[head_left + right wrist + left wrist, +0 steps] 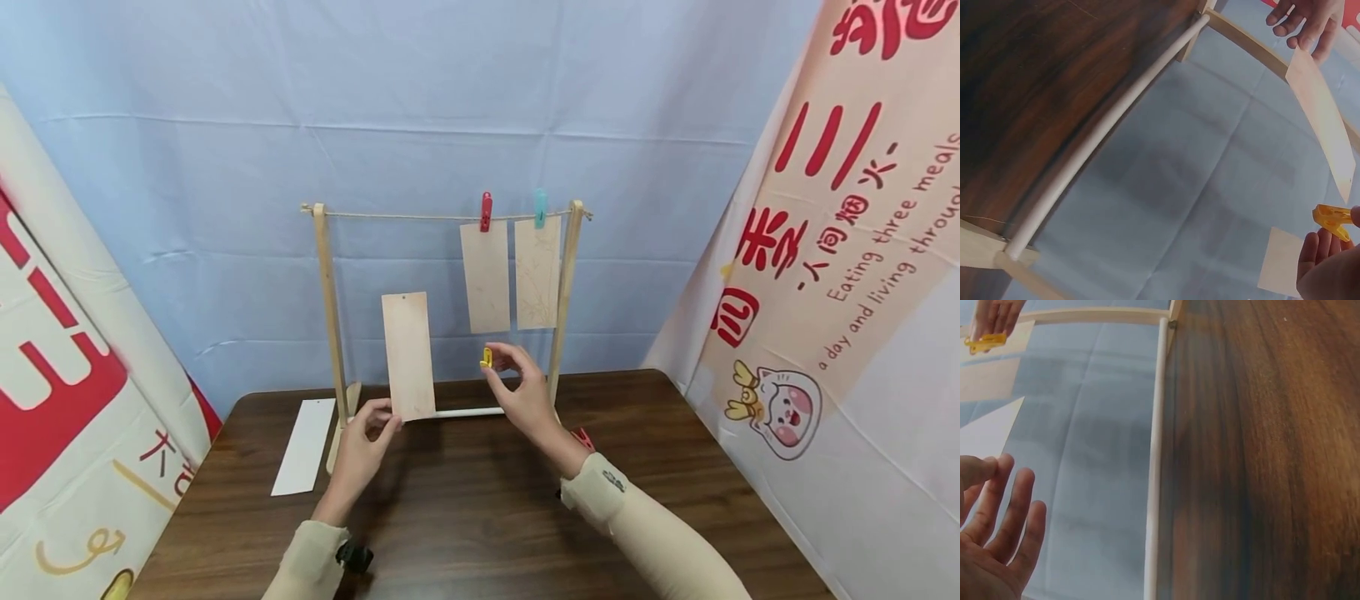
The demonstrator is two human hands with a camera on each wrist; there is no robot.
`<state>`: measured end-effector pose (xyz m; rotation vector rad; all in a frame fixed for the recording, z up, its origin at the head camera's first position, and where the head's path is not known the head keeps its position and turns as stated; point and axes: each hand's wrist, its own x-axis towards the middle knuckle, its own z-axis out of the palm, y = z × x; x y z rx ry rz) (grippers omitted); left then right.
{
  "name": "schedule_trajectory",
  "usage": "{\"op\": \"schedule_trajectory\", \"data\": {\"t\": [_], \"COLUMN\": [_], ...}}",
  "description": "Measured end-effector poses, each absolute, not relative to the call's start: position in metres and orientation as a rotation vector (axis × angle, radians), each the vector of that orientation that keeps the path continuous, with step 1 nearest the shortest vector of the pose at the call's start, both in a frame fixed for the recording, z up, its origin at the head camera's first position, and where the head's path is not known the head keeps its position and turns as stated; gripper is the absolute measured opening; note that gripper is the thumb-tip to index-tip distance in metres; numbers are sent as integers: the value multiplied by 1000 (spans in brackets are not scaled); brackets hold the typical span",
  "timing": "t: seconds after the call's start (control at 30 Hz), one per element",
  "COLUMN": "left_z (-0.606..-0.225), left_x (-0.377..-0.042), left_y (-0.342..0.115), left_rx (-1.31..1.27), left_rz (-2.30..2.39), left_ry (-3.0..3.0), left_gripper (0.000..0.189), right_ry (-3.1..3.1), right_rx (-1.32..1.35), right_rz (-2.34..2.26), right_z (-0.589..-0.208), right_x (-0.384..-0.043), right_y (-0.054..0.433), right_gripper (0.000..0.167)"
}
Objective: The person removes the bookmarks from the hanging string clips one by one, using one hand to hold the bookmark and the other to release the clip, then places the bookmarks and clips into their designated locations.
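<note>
Left hand (365, 437) pinches tan card (409, 358) | right hand (527, 396) pinches yellow clip (487, 357) | white card (303, 450) near left edge of table (465, 517)

Creased blue backdrop (420, 67); printed cloth (847, 333) either side; brown wood-grain table (480, 508).

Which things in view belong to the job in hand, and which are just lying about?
In the job, it seems:
card in left hand
yellow clip in right hand
cord on the frame
two clipped-up cards

Lying about, perhaps spare:
white card on the table
red object, partly hidden
</note>
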<state>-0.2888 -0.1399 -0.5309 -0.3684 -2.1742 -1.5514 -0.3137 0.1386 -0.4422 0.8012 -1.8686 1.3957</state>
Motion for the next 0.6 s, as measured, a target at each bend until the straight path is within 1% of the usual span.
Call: {"op": "schedule_trajectory", "data": {"t": [0.2,0.6], "left_z": [-532,-538], "left_x": [-283,-273], "left_y": [-141,-149], "left_rx": [-366,-278], "left_rz": [-1541,-1515], "left_ry": [-2200,-2301], "left_gripper": [24,29], "right_ry": [-1894,-1904], "right_rx": [768,677], "right_rz": [1448,1438], "right_z": [-440,-460], "right_x": [-297,-287], "right_y": [145,162], "right_gripper": [36,38]}}
